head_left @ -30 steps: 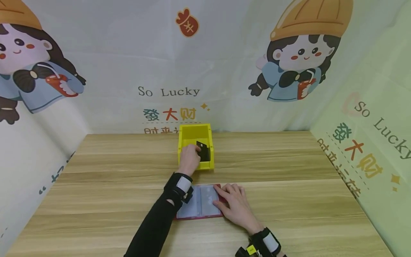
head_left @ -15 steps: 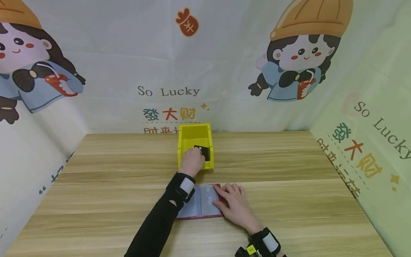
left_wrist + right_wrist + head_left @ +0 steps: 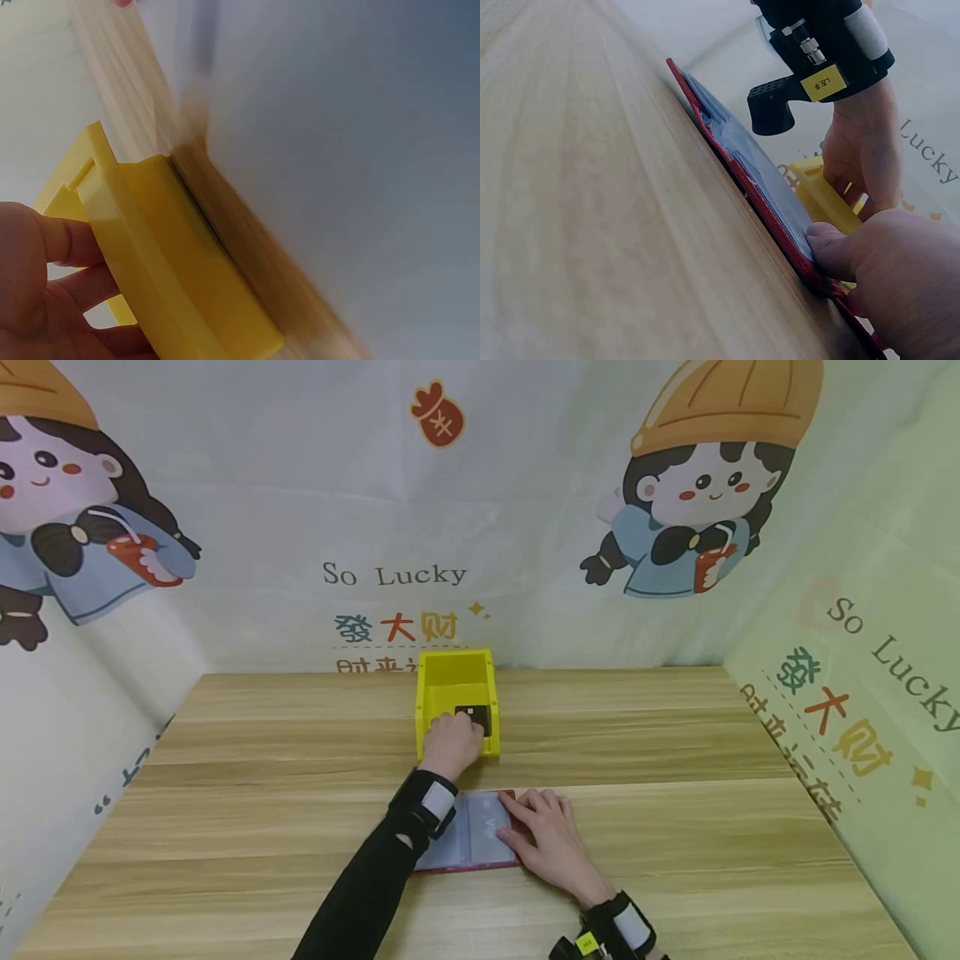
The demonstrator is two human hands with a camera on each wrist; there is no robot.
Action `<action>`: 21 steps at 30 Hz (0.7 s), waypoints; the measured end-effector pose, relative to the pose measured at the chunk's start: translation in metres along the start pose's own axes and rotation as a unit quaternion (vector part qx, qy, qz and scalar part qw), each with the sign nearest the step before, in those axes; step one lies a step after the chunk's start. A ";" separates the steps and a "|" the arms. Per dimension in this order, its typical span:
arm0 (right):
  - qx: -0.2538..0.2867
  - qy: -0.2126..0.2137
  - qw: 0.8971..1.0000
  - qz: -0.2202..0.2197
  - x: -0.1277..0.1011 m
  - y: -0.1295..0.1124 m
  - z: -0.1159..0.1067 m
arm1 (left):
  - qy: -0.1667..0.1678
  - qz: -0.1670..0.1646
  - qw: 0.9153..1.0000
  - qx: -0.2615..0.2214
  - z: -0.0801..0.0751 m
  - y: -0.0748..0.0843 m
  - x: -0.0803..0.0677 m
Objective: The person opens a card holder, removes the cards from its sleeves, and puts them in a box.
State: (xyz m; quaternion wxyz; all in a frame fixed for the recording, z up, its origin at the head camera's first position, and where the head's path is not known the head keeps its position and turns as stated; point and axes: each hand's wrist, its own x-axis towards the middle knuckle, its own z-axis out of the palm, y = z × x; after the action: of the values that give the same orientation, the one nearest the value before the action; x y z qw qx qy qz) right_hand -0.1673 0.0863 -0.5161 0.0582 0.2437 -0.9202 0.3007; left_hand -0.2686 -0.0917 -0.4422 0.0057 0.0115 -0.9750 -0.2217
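Observation:
My left hand [image 3: 453, 743] reaches into a yellow bin [image 3: 456, 672] on the table. Its fingers [image 3: 71, 241] go over the bin's rim, and their tips are hidden inside. Right by these fingers a flat black card [image 3: 480, 718] lies in the bin's near part; whether they pinch it cannot be seen. Closer to me, a red-covered card holder [image 3: 489, 828] lies spread with clear sleeves showing. On its right-hand edge rests my right hand [image 3: 553, 843], thumb [image 3: 829, 244] on the sleeve and index finger extended near the upper corner.
The wooden table [image 3: 675, 760] extends to both sides. A printed cloth backdrop [image 3: 525, 527] rises behind it, close to the bin's far end. The left forearm [image 3: 367, 877] crosses over the card holder's left part.
Inside the bin, the left hand has shifted slightly right and toward me. The black card has turned and now sits lower and flatter. The right hand and card holder have stayed put.

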 end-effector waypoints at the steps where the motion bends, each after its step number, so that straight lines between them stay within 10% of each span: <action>1: 0.000 -0.001 1.000 0.001 0.000 0.000 0.000 | 0.000 0.000 1.000 0.001 0.000 0.000 0.000; 11: -0.004 0.003 1.000 -0.007 0.001 -0.001 0.000 | -0.009 0.014 1.000 0.000 0.001 -0.002 -0.002; 21: 0.006 -0.005 1.000 0.006 0.000 -0.002 -0.001 | 0.079 0.112 0.988 -0.067 0.003 -0.007 -0.013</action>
State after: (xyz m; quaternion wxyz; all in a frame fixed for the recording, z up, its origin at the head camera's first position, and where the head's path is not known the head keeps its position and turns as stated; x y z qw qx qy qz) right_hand -0.1667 0.0849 -0.5141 0.0506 0.2397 -0.9202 0.3053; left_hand -0.2558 -0.0968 -0.4482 0.1078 -0.0811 -0.9497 -0.2825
